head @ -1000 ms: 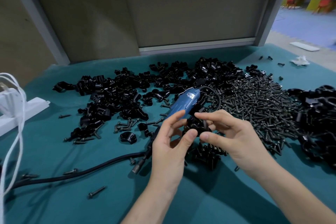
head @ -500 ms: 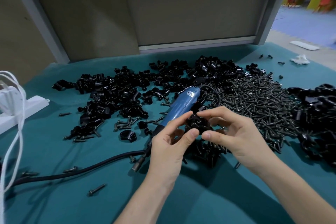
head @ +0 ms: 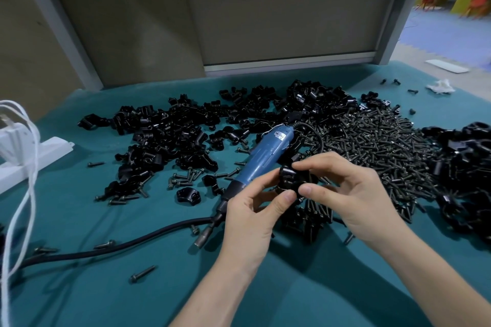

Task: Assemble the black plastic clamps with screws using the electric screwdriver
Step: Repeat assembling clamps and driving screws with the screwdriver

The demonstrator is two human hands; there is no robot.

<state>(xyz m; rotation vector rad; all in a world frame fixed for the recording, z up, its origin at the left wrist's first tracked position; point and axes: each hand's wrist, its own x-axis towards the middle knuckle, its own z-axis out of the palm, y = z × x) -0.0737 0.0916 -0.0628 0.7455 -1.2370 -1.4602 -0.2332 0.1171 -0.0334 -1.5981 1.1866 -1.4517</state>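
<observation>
While near the blue screwdriver point(head: 261, 158), left hand point(head: 252, 223) and right hand point(head: 356, 199) fingertip-pinched on one black clamp point(head: 288, 179).

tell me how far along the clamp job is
Done: a small cluster of clamps with screws lies under the hands, it seems. In hand: the left hand and right hand pinch one clamp between them; the screwdriver lies untouched on the table. Left: a big heap of loose clamp parts and a pile of screws.

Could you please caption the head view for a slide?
Left hand and right hand pinch a black plastic clamp while the blue electric screwdriver lies on the teal cloth.
</observation>
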